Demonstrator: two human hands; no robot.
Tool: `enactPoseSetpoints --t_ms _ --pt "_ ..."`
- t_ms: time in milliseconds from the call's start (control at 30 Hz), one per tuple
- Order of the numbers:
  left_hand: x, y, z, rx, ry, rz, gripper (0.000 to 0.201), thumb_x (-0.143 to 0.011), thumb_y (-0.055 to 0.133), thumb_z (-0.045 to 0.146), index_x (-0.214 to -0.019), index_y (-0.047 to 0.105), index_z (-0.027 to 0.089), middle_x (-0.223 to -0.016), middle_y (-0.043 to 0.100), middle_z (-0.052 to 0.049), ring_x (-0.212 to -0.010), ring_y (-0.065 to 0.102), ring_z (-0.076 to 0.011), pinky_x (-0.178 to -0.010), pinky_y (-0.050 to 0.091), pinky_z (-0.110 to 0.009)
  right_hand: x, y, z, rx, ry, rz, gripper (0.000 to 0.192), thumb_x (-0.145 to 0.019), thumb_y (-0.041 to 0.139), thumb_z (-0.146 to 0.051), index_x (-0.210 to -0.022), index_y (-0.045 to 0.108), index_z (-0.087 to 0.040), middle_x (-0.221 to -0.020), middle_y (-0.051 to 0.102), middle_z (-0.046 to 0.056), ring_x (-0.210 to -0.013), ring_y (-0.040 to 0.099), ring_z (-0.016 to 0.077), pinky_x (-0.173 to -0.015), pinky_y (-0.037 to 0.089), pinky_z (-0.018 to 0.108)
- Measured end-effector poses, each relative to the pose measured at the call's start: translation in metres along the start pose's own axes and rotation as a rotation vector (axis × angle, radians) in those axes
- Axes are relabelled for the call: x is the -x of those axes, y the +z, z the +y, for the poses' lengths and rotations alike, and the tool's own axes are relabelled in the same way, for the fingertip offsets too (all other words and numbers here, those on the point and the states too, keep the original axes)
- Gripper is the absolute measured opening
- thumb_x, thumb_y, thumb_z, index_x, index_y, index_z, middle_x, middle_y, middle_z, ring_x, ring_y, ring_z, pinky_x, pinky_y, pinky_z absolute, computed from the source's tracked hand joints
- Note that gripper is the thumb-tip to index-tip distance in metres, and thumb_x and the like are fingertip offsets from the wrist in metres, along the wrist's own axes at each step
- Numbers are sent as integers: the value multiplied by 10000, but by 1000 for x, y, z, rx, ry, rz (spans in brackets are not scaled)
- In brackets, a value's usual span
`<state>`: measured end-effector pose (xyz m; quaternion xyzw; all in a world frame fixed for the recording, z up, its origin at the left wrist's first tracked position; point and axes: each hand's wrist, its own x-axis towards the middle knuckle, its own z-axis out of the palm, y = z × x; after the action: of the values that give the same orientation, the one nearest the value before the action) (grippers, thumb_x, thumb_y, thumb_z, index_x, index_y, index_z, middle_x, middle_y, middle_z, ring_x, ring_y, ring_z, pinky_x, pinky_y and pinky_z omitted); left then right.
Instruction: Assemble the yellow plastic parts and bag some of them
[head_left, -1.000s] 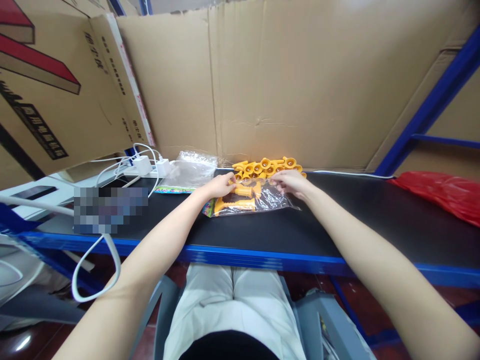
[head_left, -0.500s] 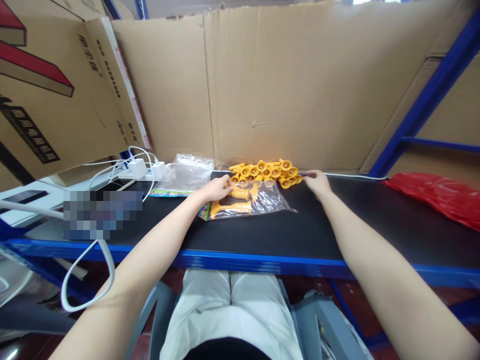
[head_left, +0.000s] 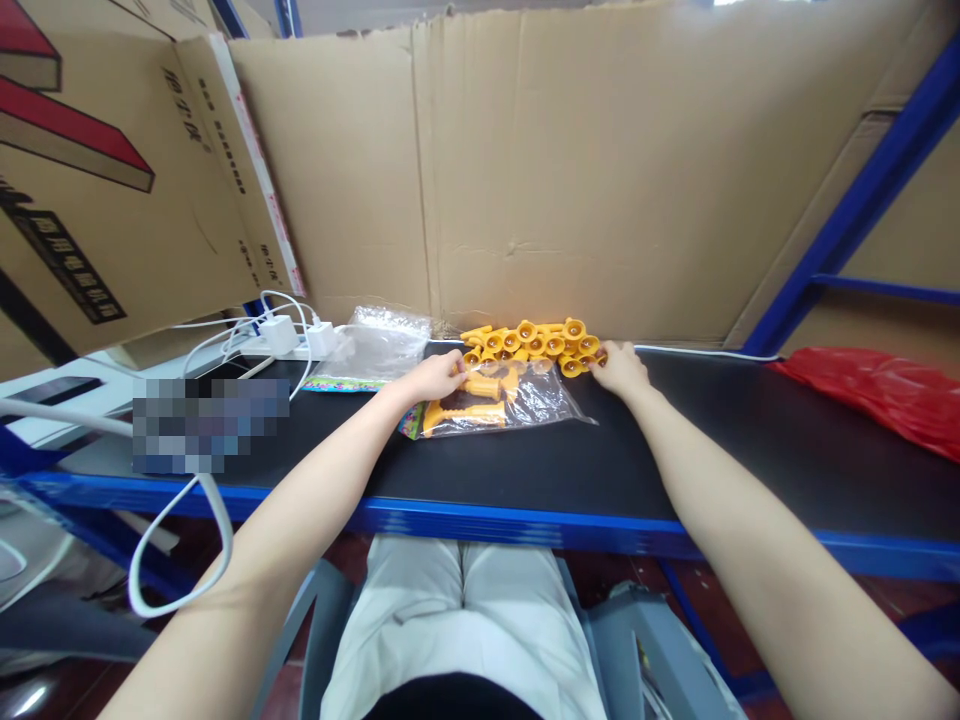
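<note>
My left hand is closed, with its fingertips pinched at the upper left edge of a clear plastic bag. The bag lies flat and has a coloured strip at its left end. Inside it, yellow plastic horn-shaped pieces show through the film. Behind the bag is a pile of similar yellow horns, many with their flared mouths facing me. At the pile's right end, my right hand has its fingers closed around the rim of one horn; the fingertips are partly hidden.
More clear bags lie left of the pile. A power strip with white chargers and loose cables is farther left, near a pixelated patch. A red plastic bag rests at the right. Cardboard stands behind the black shelf top.
My right hand has moved left to the end of the horn pile, and its fingers have closed on a horn. The left hand stays at the bag.
</note>
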<state>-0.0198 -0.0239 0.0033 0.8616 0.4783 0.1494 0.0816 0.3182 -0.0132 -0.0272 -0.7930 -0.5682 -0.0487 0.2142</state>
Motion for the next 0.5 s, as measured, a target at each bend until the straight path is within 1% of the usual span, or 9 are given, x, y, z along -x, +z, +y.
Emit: enactPoseSetpoints --t_ms 67,133,267,333,400,500 --pt "0 0 0 2 0 0 211 -837 431 369 -929 511 197 -798 650 -48 -728 592 -185 -604 390 -270 2 -5 -3 31 11 -3 387 -814 517 -396 -1140 546 -188 -1182 492 163 -1038 553 278 -853 431 404" --pt "-1 1 -1 9 3 3 214 -836 433 375 -927 510 197 -807 652 -49 -725 592 -184 -605 392 -271 4 -12 -6 83 20 -43 384 -815 522 -409 -1110 573 -169 -1149 528 171 -1028 562 277 -837 436 400" --pt "-2 2 -3 12 5 1 226 -836 438 381 -943 513 197 -844 657 -57 -745 597 -189 -624 406 -276 6 -28 -12 187 61 -155 363 -761 570 -455 -945 650 -154 -1021 615 172 -976 587 306 -774 448 427" --pt "-2 1 -3 8 -1 -5 227 -838 437 376 -950 516 196 -852 658 -58 -755 598 -191 -633 410 -278 5 -34 -13 197 57 -179 343 -707 619 -448 -861 664 -145 -933 642 168 -904 614 292 -732 461 396" --pt "-1 1 -2 3 -5 -7 228 -839 436 374 -953 517 195 -862 658 -61 -761 599 -193 -642 412 -283 4 -37 -12 179 12 -192 304 -659 657 -425 -776 665 -145 -807 655 145 -805 634 260 -685 468 351" --pt "-1 1 -2 -4 -3 -3 232 -837 438 374 -959 519 195 -866 658 -64 -765 599 -198 -653 413 -290 3 -40 -11 89 -53 -212 222 -641 667 -378 -666 651 -158 -606 619 90 -654 631 221 -614 469 315"
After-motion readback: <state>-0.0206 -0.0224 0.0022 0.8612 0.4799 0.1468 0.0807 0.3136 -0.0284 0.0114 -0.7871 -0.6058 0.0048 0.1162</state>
